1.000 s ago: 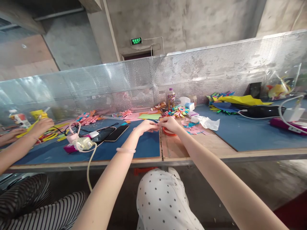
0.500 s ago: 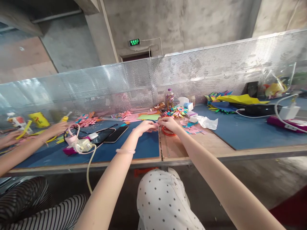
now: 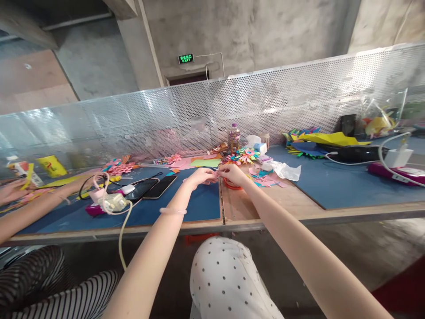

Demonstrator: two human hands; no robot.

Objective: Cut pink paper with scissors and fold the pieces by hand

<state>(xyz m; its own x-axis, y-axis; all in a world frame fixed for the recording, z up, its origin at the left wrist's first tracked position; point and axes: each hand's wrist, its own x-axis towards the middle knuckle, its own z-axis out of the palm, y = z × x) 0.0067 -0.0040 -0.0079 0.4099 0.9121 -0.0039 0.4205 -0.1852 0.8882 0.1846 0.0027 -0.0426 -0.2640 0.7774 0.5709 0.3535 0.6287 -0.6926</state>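
My left hand (image 3: 203, 175) and my right hand (image 3: 233, 173) meet over the seam of the table. Both are closed, fingertips pinched on a small piece of pink paper (image 3: 217, 174) that the fingers mostly cover. Just under my right hand shows the red rim of a round object (image 3: 233, 185). A paper flower (image 3: 248, 155) with many-coloured petals lies beyond it. Green paper (image 3: 205, 163) and other coloured sheets lie beyond my left hand. Pink and blue paper scraps (image 3: 268, 180) are scattered to the right of my right hand.
A drink bottle (image 3: 234, 138) stands near the perforated metal screen (image 3: 282, 102). To the left lie a phone (image 3: 160, 186), chargers and cables (image 3: 116, 201). A co-worker's arm (image 3: 36, 210) reaches in at far left. Crumpled white plastic (image 3: 288, 170) and a purple power bank (image 3: 395, 173) lie right.
My hands stay almost in place, still pinching the pink paper. At left, the co-worker's nearer hand has lowered and moved left, and the yellow tool it held no longer shows raised.
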